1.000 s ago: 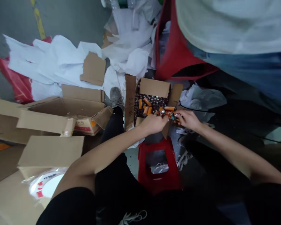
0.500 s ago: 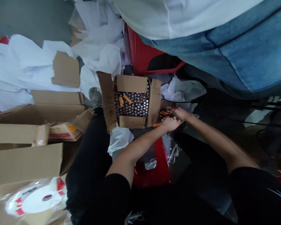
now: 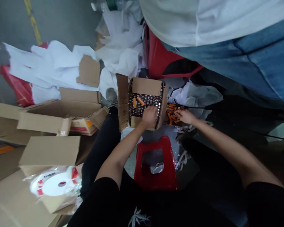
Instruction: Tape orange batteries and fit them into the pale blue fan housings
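Observation:
An open cardboard box (image 3: pixel 147 86) is packed with upright batteries (image 3: pixel 143 111), their round ends showing. Two orange batteries (image 3: pixel 140 101) lie flat on top of them. My left hand (image 3: pixel 150 116) is over the box's lower right part with its fingers curled down; what it holds, if anything, is hidden. Just right of the box lies a loose pile of orange batteries (image 3: pixel 170 118). My right hand (image 3: pixel 184 116) reaches into the pile's right side, fingers bent together around something too small to make out.
A red stool (image 3: pixel 172 171) stands below the box, another red stool (image 3: pixel 156 60) above it beside a person in jeans (image 3: pixel 262 63). Open cartons (image 3: pixel 49 151), a plastic-wrapped white reel (image 3: pixel 59 184) and white sheets (image 3: pixel 61 63) lie left. A cable crosses at right.
My left hand has moved left from the loose pile to over the box. My right hand stays at the pile. The view has shifted, so the surroundings appear farther right.

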`<state>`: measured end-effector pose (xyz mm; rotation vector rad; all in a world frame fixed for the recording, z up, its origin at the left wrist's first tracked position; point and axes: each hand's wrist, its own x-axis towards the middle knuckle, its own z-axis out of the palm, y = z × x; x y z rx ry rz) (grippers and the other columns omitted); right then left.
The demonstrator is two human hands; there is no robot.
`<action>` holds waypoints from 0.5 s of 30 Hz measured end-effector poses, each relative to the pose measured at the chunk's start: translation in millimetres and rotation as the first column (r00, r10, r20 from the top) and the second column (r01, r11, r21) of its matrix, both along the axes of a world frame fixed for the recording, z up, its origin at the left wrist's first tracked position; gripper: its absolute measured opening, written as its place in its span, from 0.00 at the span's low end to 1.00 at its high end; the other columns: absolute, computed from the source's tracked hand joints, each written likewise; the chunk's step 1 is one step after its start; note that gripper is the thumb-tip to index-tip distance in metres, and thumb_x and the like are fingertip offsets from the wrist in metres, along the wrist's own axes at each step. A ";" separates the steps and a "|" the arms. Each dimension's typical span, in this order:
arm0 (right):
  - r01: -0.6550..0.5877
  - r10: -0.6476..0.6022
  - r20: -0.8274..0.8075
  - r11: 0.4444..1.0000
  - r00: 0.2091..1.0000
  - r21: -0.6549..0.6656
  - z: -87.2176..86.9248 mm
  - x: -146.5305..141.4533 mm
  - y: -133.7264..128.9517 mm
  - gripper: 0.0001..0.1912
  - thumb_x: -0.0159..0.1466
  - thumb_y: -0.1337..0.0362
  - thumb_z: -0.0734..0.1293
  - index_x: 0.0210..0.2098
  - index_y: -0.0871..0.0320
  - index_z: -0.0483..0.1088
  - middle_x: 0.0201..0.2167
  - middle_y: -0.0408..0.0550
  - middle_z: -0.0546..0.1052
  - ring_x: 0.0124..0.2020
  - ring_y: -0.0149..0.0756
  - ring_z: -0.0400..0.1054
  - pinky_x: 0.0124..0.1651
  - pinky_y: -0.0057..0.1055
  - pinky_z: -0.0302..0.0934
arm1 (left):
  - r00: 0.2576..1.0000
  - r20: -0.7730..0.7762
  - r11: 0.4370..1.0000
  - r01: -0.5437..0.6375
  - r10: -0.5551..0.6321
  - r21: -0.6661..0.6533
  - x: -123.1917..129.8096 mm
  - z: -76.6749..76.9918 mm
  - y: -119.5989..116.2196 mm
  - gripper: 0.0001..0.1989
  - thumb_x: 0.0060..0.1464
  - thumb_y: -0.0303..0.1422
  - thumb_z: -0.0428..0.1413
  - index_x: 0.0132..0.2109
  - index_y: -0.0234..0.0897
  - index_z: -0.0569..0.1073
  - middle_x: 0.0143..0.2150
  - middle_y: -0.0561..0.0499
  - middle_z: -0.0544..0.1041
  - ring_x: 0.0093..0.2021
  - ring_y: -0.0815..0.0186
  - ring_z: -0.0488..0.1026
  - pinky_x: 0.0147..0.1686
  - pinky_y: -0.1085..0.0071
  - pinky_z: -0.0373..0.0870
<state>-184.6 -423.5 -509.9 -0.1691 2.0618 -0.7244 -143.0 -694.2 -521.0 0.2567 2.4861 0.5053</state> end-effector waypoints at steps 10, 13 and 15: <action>0.617 -0.559 0.264 0.691 0.786 -0.376 -60.6 -30.6 -178.3 0.11 0.59 0.69 0.64 0.41 0.55 0.68 0.36 0.46 0.83 0.33 0.36 0.77 0.36 0.29 0.72 | 0.873 -0.160 0.856 -0.484 0.460 -0.183 -25.8 -41.6 -79.5 0.23 0.72 0.40 0.45 0.67 0.36 0.69 0.74 0.36 0.59 0.73 0.40 0.52 0.68 0.43 0.57; 0.721 -0.688 0.276 0.520 0.671 -0.458 -64.7 -45.5 -202.4 0.18 0.52 0.70 0.63 0.43 0.53 0.65 0.45 0.47 0.83 0.38 0.35 0.77 0.35 0.27 0.70 | 0.885 -0.137 0.875 -0.462 0.444 -0.145 -18.5 -41.3 -81.8 0.19 0.70 0.32 0.46 0.61 0.33 0.73 0.71 0.36 0.63 0.69 0.42 0.56 0.67 0.47 0.59; 0.730 -0.736 0.254 0.442 0.628 -0.521 -63.5 -63.1 -208.9 0.26 0.51 0.71 0.62 0.49 0.51 0.64 0.56 0.45 0.80 0.47 0.35 0.77 0.43 0.28 0.72 | 0.892 -0.124 0.887 -0.448 0.434 -0.114 -18.2 -42.4 -84.5 0.17 0.68 0.30 0.49 0.58 0.32 0.75 0.69 0.35 0.65 0.66 0.43 0.59 0.66 0.50 0.61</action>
